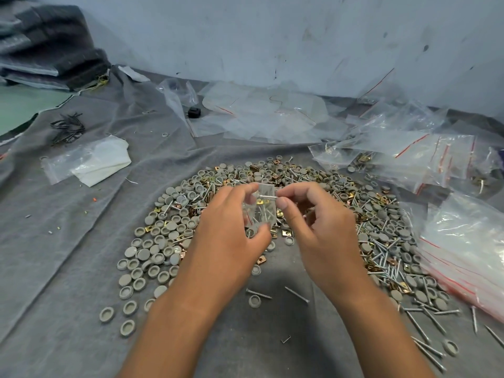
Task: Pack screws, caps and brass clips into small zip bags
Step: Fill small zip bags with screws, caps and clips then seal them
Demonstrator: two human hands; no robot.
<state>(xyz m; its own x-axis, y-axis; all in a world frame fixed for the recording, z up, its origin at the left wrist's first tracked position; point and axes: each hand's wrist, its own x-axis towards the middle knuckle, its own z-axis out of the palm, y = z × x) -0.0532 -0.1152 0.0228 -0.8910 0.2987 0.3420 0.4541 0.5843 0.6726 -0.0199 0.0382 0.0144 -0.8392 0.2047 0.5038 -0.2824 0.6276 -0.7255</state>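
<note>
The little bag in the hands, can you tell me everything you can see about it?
The little bag is small and made of clear, thin plastic, so you can see silver screws bunched inside it. It is held up above the big pile of grey caps, screws and brass clips. The left hand holds it by its side and bottom. The right hand pinches a screw lying sideways at the bag's upper part. Whether the top is open or zipped is too blurry to tell.

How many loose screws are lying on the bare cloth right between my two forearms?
2: one screw lies nearer the left forearm, beside a grey cap; the other screw lies nearer the right forearm. My arms may hide more.
</note>
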